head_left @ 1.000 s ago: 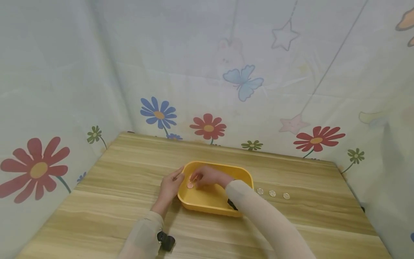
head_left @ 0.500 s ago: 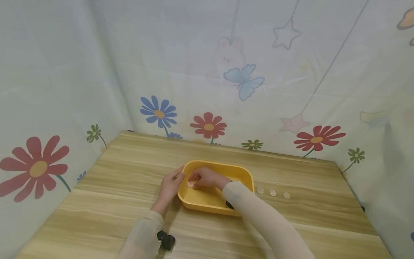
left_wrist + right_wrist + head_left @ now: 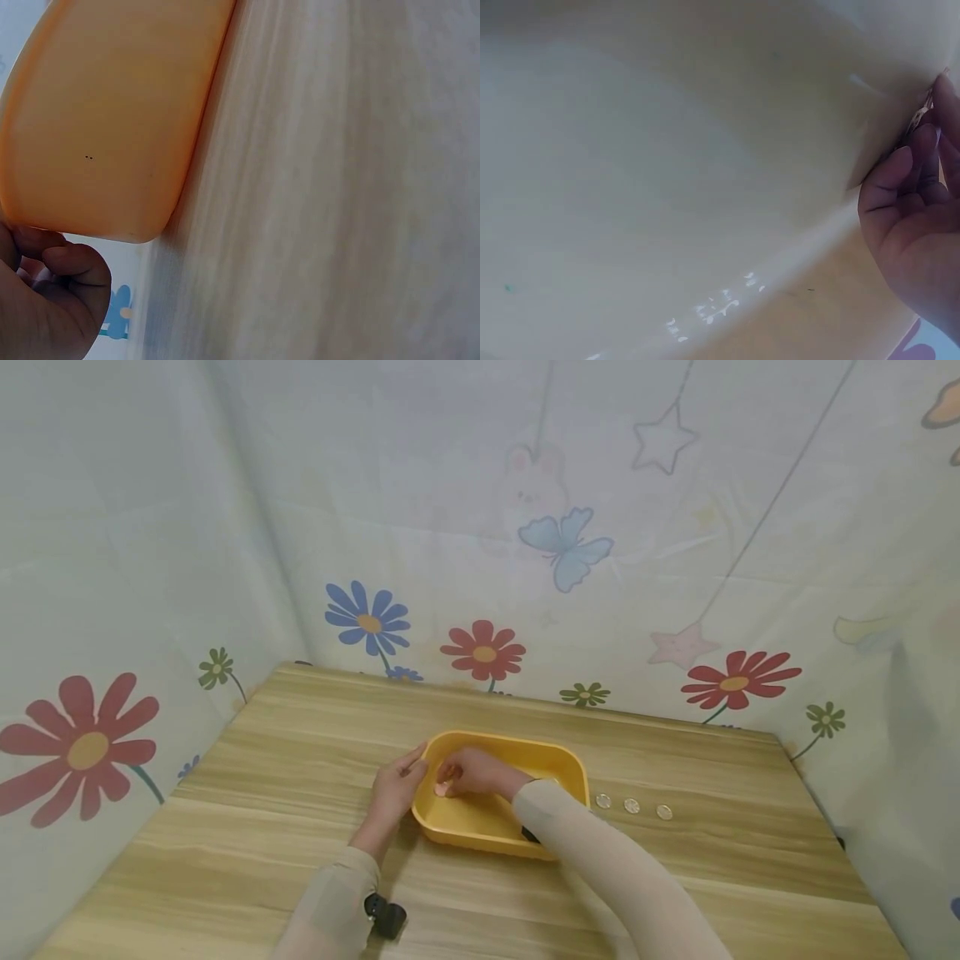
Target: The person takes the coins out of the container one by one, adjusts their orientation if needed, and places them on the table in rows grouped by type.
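Observation:
A yellow plastic tray [image 3: 510,844] sits on the table, and my left hand [image 3: 395,789] grips the rim at its left end. In the left wrist view, the fingers [image 3: 75,262] are curled at the tray's edge. My right hand [image 3: 476,772] is inside the tray near its left wall, fingers bent and pinching a coin. One copper-coloured coin [image 3: 441,789] shows beside the fingertips. In the right wrist view, a thin shiny coin edge [image 3: 919,117] appears between the fingertips and the tray wall; most of it is hidden.
Three round coins lie in a row right of the tray: a near coin [image 3: 603,801], a middle coin [image 3: 632,807] and a far coin [image 3: 664,812]. The wood-grain table [image 3: 300,760] meets a printed cloth wall [image 3: 450,527] behind and at both sides.
My right hand has shifted slightly left inside the tray, its fingertips closing in on the copper-coloured coins and covering more of them. The left hand and the tray stay in place.

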Available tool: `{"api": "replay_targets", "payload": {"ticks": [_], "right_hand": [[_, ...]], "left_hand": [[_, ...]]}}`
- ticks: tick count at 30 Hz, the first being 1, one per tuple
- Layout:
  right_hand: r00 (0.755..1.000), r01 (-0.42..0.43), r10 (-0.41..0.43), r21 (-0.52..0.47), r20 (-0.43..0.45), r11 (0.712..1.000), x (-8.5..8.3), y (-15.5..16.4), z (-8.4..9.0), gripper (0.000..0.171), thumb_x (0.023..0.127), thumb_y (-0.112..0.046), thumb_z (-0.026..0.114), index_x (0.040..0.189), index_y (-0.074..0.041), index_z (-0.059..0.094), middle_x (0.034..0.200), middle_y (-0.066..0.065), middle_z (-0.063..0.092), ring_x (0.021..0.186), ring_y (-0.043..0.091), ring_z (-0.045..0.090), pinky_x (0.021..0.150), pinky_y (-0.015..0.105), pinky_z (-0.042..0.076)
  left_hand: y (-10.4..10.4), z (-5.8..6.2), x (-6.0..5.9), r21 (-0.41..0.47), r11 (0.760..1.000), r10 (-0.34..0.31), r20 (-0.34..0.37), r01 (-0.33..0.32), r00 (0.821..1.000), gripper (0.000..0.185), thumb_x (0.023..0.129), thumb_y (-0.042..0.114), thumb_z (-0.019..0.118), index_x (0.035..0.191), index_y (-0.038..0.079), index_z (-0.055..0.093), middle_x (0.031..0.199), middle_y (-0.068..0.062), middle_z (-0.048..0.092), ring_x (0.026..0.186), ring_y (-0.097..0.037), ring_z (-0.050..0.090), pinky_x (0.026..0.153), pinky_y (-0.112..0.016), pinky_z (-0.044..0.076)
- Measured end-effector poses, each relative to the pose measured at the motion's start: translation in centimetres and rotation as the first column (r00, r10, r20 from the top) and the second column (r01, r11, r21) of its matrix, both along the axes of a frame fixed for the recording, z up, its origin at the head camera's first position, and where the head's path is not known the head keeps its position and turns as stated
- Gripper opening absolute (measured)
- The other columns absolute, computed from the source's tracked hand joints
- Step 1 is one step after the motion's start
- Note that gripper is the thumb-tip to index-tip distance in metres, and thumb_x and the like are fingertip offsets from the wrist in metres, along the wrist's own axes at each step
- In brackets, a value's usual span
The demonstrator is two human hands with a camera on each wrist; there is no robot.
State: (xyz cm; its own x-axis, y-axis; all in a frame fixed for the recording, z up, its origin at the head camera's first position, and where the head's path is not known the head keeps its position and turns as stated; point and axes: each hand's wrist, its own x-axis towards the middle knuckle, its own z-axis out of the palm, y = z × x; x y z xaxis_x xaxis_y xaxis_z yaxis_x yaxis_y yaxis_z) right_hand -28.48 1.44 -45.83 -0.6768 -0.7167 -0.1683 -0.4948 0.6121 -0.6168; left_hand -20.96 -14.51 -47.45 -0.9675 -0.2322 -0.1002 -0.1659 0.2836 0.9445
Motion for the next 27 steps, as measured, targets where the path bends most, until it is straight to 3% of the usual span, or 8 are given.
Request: {"api": "replay_targets", "payload": {"ticks": [9,17,22,27], "right_hand": [[0.999,0.016,-0.015,0.020,-0.048,1.000,-0.1,-0.2,-0.2,0.013,0.086,-0.006,0.079,0.096,0.001,0.075,0.091,0.011,0.076,0.073,0.008,0.053,0.068,0.016,0.048],[1.000,0.014,-0.014,-0.003,-0.028,1.000,-0.6,0.6,0.0,0.016,0.093,-0.013,0.074,0.083,0.000,0.076,0.068,-0.007,0.056,0.060,0.004,0.045,0.058,0.012,0.035],[1.000,0.009,-0.010,0.002,0.027,1.000,-0.6,0.8,0.6,0.019,0.095,-0.014,0.071,0.082,0.000,0.075,0.066,-0.009,0.052,0.059,0.004,0.044,0.056,0.012,0.034],[0.999,0.021,-0.022,0.008,0.048,1.000,-0.7,0.8,1.3,0.017,0.096,-0.013,0.069,0.089,0.001,0.076,0.071,-0.005,0.059,0.062,0.005,0.046,0.057,0.013,0.037]], "left_hand": [[0.1,0.3,0.1,0.016,1.000,-0.011,0.012,0.011,1.000,0.043,0.104,0.022,0.056,0.146,0.012,0.056,0.152,-0.021,0.051,0.142,-0.042,0.050,0.117,-0.052,0.046],[0.3,0.5,0.0,0.011,1.000,0.004,0.026,-0.004,1.000,0.043,0.104,0.023,0.057,0.145,0.014,0.056,0.146,-0.024,0.056,0.140,-0.042,0.053,0.115,-0.049,0.048],[0.2,0.5,0.0,0.015,1.000,0.005,0.029,-0.006,1.000,0.043,0.103,0.023,0.057,0.145,0.014,0.056,0.147,-0.024,0.055,0.141,-0.042,0.051,0.117,-0.050,0.045],[0.1,0.3,0.1,0.011,1.000,0.004,0.023,-0.004,1.000,0.043,0.103,0.022,0.058,0.146,0.014,0.056,0.150,-0.022,0.053,0.141,-0.042,0.051,0.117,-0.051,0.045]]}}
